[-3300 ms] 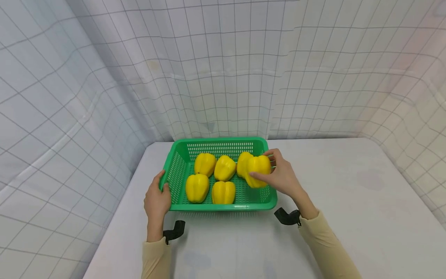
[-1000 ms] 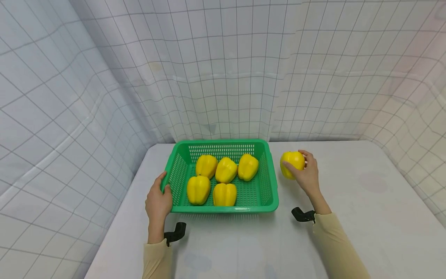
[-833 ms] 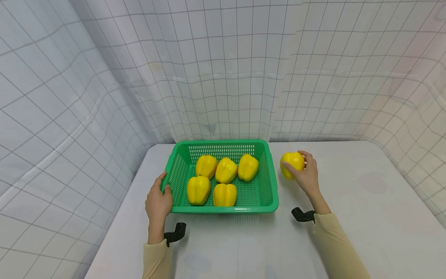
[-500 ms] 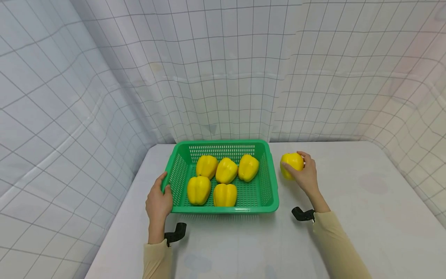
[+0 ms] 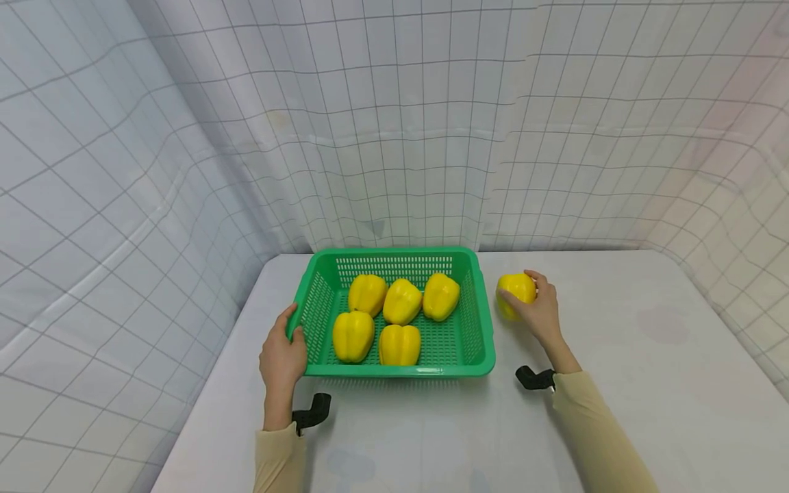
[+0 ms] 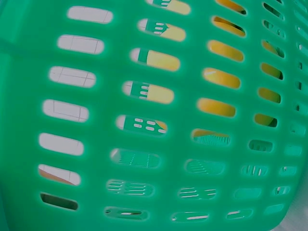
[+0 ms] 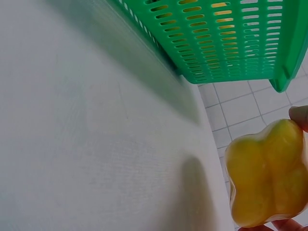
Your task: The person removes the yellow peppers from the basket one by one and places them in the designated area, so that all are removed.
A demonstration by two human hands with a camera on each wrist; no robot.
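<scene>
A green perforated basket [image 5: 394, 370] sits on the white table with several yellow bell peppers [image 5: 353, 337] inside it. My left hand [image 5: 282, 352] grips the basket's left rim, thumb on the inner side. To the right of the basket, my right hand [image 5: 537, 308] holds another yellow bell pepper [image 5: 518, 287] between thumb and fingers. In the right wrist view that bell pepper [image 7: 267, 175] shows its lobed end, with fingertips at its edges and a shadow on the table beside it. The left wrist view is filled by the basket's slotted wall [image 6: 101, 156], with yellow seen through the slots.
White curtains with a grid pattern [image 5: 394, 137] hang behind the table and along both sides. The white table [image 5: 629, 383] extends to the right and in front of the basket. A black wrist camera mount [image 5: 313, 411] sits at each wrist.
My right hand has carried a bell pepper out of the basket to its right side, then lowered it slightly over the last second. My left hand stays on the rim.
</scene>
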